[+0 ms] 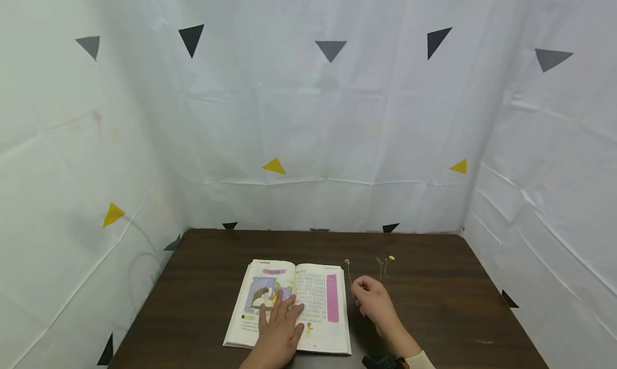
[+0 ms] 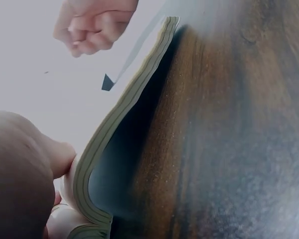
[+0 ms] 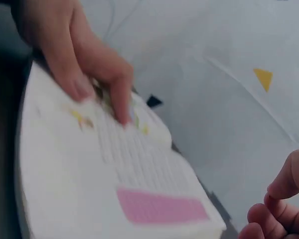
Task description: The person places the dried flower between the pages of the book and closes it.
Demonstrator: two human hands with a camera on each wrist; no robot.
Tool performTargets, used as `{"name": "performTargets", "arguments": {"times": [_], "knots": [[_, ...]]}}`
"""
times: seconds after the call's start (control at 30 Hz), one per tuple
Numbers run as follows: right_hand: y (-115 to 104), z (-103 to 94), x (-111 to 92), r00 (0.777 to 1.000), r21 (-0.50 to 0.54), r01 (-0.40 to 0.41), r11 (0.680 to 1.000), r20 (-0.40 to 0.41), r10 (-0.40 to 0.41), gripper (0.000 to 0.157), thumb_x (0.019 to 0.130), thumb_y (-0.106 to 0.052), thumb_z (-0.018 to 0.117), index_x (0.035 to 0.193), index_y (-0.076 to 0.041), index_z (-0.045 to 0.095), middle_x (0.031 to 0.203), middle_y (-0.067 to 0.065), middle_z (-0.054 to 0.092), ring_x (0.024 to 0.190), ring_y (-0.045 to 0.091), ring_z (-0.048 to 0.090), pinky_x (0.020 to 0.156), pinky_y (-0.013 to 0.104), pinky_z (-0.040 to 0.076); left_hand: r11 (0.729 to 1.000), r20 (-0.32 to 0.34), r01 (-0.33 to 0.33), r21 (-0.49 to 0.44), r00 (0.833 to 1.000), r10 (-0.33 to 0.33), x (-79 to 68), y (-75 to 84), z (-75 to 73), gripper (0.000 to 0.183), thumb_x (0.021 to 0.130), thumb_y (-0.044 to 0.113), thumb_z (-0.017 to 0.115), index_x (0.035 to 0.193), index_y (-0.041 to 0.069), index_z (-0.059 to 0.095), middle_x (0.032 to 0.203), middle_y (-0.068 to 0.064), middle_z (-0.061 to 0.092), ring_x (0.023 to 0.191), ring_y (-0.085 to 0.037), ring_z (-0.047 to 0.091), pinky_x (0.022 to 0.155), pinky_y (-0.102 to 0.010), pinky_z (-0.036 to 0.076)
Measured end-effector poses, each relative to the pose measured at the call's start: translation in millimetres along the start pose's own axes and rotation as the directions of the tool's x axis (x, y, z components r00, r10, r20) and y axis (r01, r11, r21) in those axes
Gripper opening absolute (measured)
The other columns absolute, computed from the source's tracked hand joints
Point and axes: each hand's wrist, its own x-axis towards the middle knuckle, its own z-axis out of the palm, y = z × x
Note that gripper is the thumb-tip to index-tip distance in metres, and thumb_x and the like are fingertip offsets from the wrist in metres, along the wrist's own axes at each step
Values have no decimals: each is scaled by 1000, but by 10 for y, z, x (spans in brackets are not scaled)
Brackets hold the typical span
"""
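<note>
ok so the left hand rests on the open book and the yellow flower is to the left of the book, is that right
Not quite: the yellow flower is to the right of the open book, as the head view shows. The left hand does rest on the book.

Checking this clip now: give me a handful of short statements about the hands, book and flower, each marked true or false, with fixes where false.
1. The book lies open. True.
2. The left hand is clear of the book. False: it rests on the pages.
3. The right hand has its fingers spread flat. False: they are curled.
4. A pink block is printed on the right page. True.
5. In the head view, the yellow flower is left of the book. False: it is to the right.
</note>
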Motion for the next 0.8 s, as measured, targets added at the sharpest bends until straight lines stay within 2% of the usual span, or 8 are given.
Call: {"name": "performTargets", "arguments": {"times": [0.07, 0.17, 0.33, 0.5, 0.6, 0.67, 0.8], "knots": [[-45, 117, -36, 999, 83, -14, 996, 48, 10, 19, 94, -14, 61, 96, 4, 61, 73, 10, 58, 58, 17, 51, 45, 26, 43, 1000, -6, -4, 0, 1000, 4, -2, -14, 18, 38, 103, 29, 55, 140, 21, 53, 158, -9, 39, 156, -42, 12, 110, -79, 1], [-108, 312, -65, 995, 148, -15, 989, 103, 0, 22, 96, -16, 59, 98, 6, 58, 73, 6, 57, 60, 17, 52, 48, 27, 46, 1000, -30, 5, 6, 1000, -5, 13, -34, 24, 37, 101, 28, 57, 138, 22, 54, 157, -8, 40, 156, -42, 14, 111, -78, 1], [-163, 641, -158, 983, 246, -28, 969, 183, -18, 18, 98, -15, 56, 96, 3, 56, 75, 4, 58, 61, 15, 56, 49, 26, 50, 1000, -63, 13, 1, 998, -13, 35, -40, 2, 35, 98, 29, 62, 132, 23, 57, 154, -8, 44, 155, -42, 18, 111, -77, 2], [-94, 916, -260, 962, 411, -47, 911, 264, -69, 7, 98, -12, 57, 95, -5, 54, 81, 5, 60, 63, 13, 59, 49, 24, 52, 1000, -74, 10, 18, 997, -9, 20, -38, 29, 32, 97, 33, 64, 127, 25, 58, 153, -7, 46, 155, -41, 21, 110, -77, 5], [15, 1040, -285, 951, 470, -64, 881, 296, -89, 5, 98, -10, 56, 94, -7, 54, 83, 5, 61, 61, 12, 59, 47, 23, 51, 1000, -85, 6, 24, 996, -4, 7, -31, 46, 30, 96, 32, 66, 124, 26, 57, 152, -7, 47, 154, -41, 23, 110, -78, 8], [94, 1101, -290, 950, 469, -71, 880, 300, -83, 5, 98, -8, 55, 94, -6, 53, 80, 4, 60, 57, 12, 58, 45, 23, 49, 1000, -94, 7, 3, 996, -6, 5, -24, 48, 27, 94, 29, 68, 117, 25, 56, 151, -8, 48, 153, -42, 25, 110, -78, 8], [191, 1150, -274, 959, 407, -70, 911, 278, -51, 9, 98, -9, 57, 95, -1, 54, 69, 2, 55, 50, 12, 53, 38, 24, 45, 999, -114, 16, -48, 993, -21, 29, -8, 47, 23, 90, 22, 70, 104, 19, 52, 150, -9, 49, 152, -43, 26, 110, -76, 9]]}}
